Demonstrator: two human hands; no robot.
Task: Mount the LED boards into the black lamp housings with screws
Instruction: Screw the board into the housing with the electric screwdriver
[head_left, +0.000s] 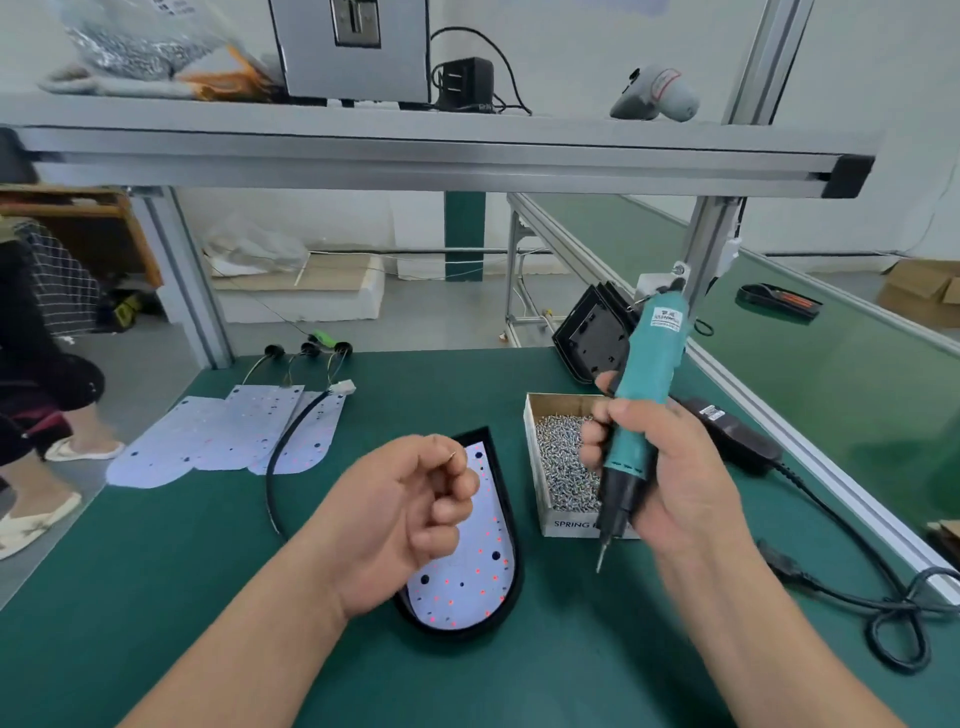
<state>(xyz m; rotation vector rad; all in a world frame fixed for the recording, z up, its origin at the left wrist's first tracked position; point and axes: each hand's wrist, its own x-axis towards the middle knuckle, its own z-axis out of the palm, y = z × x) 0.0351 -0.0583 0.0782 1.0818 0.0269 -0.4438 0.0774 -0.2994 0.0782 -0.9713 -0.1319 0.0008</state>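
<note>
Head view, bench with green surface.

Left hand: fingers curled in, thumb and forefinger pinching a thin gold-coloured piece. It is too small for me to confirm as a screw. The hand hangs over the black lamp housing and covers its left part.

Right hand: wrapped round the teal electric screwdriver. The tool is nearly upright, top tilted slightly right. The bit points down, just right of the housing. I cannot tell its height above the surface.

Housing: 1 unit, flat near the middle of the surface, rounded end toward the near edge. 1 white LED board sits inside it, with red dots and dark holes across its face.

Screw box: open cardboard, holding a heap of silver screws. It is just right of the housing, not touching, partly behind the screwdriver.

Spare LED boards: 3, overlapping, flat toward the far left corner, with wire leads running to the far edge. A black cable curves from them toward the housing.

More black housings lean upright at the far edge, right side. I cannot count them.

Black power adapter lies along the right edge. Its cord is coiled toward the near right corner.
</note>
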